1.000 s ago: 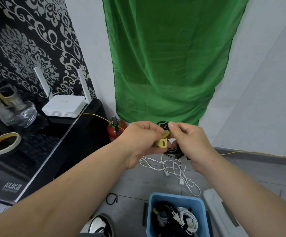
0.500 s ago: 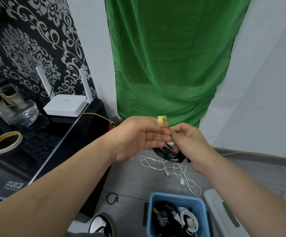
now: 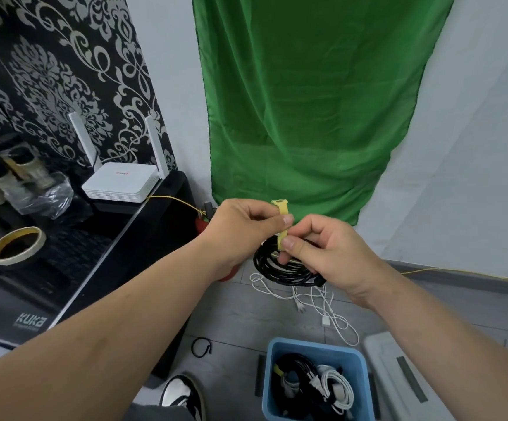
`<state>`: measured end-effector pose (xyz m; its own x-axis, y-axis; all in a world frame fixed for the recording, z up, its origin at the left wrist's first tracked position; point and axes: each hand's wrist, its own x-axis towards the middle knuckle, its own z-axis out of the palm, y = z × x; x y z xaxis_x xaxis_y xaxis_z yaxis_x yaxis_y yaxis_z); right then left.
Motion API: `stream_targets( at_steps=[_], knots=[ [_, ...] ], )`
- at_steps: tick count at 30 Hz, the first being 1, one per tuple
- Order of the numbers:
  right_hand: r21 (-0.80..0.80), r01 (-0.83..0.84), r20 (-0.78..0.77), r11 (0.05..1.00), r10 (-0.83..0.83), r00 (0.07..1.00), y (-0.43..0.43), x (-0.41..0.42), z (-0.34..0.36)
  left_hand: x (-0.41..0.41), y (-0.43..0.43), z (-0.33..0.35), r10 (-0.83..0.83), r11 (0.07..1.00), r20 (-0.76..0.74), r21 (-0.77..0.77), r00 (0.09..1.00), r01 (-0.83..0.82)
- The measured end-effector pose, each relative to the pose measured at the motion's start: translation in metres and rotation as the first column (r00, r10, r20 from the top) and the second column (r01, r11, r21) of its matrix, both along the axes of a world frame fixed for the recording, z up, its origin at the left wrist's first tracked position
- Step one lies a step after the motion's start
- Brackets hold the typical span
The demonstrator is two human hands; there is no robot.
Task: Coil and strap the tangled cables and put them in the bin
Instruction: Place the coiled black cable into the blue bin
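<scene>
1. Both hands are up in front and nearly touching. The left hand (image 3: 240, 229) has its fingers curled and pinches the upper part of a yellow strap (image 3: 283, 230) between thumb and finger. The strap's free end pokes up above them.
2. The right hand (image 3: 325, 253) pinches the lower part of the same strap with its thumb. The black cable (image 3: 277, 270), already wound into a coil, hangs just under the fingers of both hands. The strap's bottom end meets the top of the coil, but I can't tell if it goes round it.
3. On the floor under the coil there's a white cable (image 3: 325, 320), loose and messy.
4. Straight below the right hand is the blue bin (image 3: 315, 344) with black and white coils inside, 1 of them with a yellow strap.
5. Below the left hand there's a small black loop (image 3: 209, 347) on the floor, plus a shoe (image 3: 182, 393).
6. Left of the left hand is a black counter (image 3: 73, 278) with a white router (image 3: 119, 183) and a tape roll (image 3: 15, 259).
7. Beyond both hands, a green cloth (image 3: 307, 101) hangs on the wall.
</scene>
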<state>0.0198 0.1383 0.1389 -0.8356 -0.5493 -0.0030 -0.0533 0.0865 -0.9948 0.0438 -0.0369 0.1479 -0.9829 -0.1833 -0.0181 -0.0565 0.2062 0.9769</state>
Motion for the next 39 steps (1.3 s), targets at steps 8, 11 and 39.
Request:
stream_targets(
  at_steps=[8, 11, 39],
  knots=[
    [0.012, 0.069, 0.015, 0.998, -0.069, 0.998, 0.001, 0.003, -0.002, -0.003, 0.007, -0.006, 0.099, 0.987, 0.259, 0.097, 0.961, -0.128],
    [0.026, 0.079, 0.014, 0.997, -0.079, 0.997, 0.000, 0.002, -0.001, -0.003, 0.007, -0.008, 0.056, 0.998, 0.186, 0.026, 0.981, -0.062],
    [0.004, 0.175, 0.207, 0.985, -0.172, 0.963, -0.004, -0.009, -0.020, 0.007, 0.000, 0.003, -0.236, 0.972, 0.216, 0.059, 0.948, 0.229]
  ],
)
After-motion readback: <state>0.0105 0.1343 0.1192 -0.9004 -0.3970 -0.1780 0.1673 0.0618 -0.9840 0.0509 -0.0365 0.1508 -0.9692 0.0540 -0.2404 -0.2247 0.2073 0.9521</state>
